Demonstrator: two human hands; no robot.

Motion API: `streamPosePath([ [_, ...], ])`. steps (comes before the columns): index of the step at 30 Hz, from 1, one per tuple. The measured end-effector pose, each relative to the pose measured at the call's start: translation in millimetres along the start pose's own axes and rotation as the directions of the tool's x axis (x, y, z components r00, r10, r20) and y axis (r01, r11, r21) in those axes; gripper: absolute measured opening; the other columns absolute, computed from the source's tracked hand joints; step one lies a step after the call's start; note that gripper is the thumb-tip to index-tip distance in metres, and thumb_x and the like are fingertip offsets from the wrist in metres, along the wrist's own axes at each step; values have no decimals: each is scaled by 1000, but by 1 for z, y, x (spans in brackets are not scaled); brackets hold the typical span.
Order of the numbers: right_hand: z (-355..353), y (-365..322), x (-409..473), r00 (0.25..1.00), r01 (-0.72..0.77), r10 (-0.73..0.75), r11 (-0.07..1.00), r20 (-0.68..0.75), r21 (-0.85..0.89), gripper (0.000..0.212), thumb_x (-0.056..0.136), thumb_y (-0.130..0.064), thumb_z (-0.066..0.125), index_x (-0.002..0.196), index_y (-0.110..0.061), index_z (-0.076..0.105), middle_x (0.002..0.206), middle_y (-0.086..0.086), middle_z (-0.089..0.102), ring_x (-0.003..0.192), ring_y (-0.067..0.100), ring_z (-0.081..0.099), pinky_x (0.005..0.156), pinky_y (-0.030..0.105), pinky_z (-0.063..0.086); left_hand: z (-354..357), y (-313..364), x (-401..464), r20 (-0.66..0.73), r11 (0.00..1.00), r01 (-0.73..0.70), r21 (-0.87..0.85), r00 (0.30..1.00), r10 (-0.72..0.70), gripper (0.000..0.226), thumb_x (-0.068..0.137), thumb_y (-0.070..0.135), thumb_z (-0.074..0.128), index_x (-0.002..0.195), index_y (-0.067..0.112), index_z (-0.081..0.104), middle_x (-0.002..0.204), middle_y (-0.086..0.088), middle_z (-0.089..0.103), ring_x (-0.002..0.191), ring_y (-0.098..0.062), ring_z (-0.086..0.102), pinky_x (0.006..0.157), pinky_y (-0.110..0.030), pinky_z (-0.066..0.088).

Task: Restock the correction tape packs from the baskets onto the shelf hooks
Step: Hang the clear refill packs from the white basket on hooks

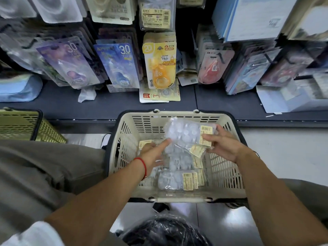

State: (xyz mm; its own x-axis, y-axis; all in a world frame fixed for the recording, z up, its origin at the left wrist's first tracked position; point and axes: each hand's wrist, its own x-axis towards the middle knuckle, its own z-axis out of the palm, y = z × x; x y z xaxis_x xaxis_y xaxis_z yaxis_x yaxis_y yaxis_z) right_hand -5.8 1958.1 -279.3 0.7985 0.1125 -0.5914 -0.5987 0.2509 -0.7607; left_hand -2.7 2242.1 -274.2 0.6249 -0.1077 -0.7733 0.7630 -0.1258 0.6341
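Shelf hooks [159,50] wait above; both hands [186,148] lift a clear pack [184,137] from the basket [124,132]. Next: find its hang-hole, probably.

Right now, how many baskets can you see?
2. The cream basket sits on the floor in front of the shelf, both hands inside it. The green basket is at the far left, cut off by the frame edge.
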Motion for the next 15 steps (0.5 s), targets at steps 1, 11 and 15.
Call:
streamPosePath([
  [1, 4, 6, 1, 1000, 15, -16, 998, 8, 58, 69, 77, -6, 85, 137, -18, 52, 133, 13, 72, 119, 29, 72, 102, 55, 56, 10, 0, -4, 84, 994, 25, -102, 996, -16, 89, 71, 61, 86, 140, 18, 50, 132, -8, 63, 117, -25, 66, 108, -46, 52],
  [11, 46, 81, 21, 995, -96, 84, 511, -62, -854, 32, 109, -41, 53, 112, -12, 66, 117, 9, 69, 107, 27, 68, 99, 43, 56, 0, -41, 18, -248, 985, 37, -168, 965, -79, 53, 84, 3, 83, 127, 11, 52, 120, -16, 71, 102, -36, 73, 82, -52, 63],
  [15, 52, 116, 25, 978, -6, 209, -37, -14, -999, 53, 96, -31, 74, 138, -9, 51, 138, 12, 50, 128, 28, 51, 105, 39, 46, -24, -32, 18, -218, 976, 98, -195, 966, -141, 51, 82, 3, 81, 126, 16, 59, 108, -15, 75, 92, -33, 75, 67, -40, 61],
])
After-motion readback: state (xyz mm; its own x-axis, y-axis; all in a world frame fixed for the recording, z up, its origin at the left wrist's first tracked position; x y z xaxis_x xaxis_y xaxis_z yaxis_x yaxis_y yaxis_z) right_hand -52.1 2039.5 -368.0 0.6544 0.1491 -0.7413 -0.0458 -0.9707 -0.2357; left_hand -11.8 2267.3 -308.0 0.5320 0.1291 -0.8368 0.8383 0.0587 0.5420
